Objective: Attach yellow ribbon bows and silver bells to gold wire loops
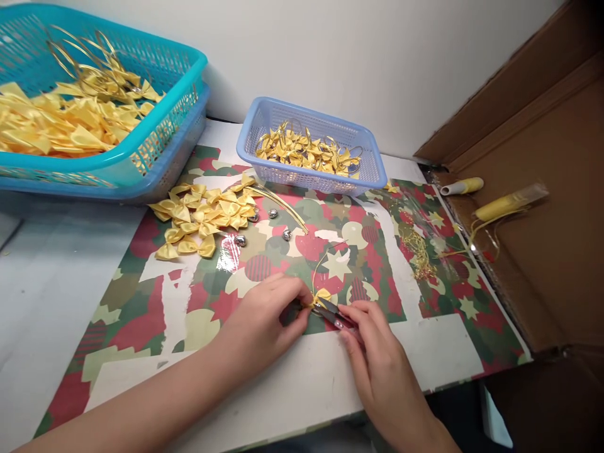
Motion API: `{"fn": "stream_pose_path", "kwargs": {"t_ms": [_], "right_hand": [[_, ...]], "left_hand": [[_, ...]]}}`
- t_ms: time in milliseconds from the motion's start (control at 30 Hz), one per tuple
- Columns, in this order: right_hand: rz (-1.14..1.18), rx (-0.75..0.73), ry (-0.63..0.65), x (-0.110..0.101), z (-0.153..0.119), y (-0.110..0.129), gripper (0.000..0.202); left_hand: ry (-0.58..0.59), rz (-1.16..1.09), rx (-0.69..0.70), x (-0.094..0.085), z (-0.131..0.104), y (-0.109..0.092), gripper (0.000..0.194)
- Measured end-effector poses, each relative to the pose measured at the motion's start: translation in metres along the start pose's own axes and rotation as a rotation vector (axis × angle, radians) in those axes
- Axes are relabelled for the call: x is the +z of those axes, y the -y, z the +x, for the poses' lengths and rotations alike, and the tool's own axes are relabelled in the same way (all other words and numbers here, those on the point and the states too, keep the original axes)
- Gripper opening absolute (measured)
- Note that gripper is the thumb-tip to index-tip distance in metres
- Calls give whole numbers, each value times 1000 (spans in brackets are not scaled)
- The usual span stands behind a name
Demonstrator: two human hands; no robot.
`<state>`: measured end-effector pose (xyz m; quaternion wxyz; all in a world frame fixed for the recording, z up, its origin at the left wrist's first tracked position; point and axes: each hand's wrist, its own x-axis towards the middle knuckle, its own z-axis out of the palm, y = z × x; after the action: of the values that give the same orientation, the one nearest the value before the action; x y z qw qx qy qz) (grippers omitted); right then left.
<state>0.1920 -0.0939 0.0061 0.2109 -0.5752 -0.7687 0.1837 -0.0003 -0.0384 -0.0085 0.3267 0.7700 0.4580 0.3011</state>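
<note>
The left hand [268, 308] pinches a small yellow bow [323, 294] between thumb and forefinger, so the bow sits right at those fingertips. The right hand [380, 355] grips dark-bladed snips [340, 319], its fingers closed around the handles, with the blades at the bow, just beside the left fingertips. A thin thread [314, 272] curves away from the bow, beyond the fingers. Farther beyond them lie 4 silver bells [286, 234] and some gold cords [285, 207]; beyond and to the left of the left fingers is a cluster of loose bows [207, 211]. A lilac basket [306, 178] stands well past the fingers of both hands, and 2 yellow spools [504, 204] are far to the right of the right fingers, with thread scraps [419, 255] in between.
</note>
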Motion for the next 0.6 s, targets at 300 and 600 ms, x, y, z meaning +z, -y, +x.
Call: {"fn": "stream_pose_path", "kwargs": {"t_ms": [300, 600], "right_hand": [[-18, 3, -21, 3, 0, 1, 23], [-2, 11, -45, 5, 0, 0, 23]], "left_hand": [[-9, 6, 15, 0, 0, -1, 13], [-23, 5, 26, 0, -1, -2, 14]]}}
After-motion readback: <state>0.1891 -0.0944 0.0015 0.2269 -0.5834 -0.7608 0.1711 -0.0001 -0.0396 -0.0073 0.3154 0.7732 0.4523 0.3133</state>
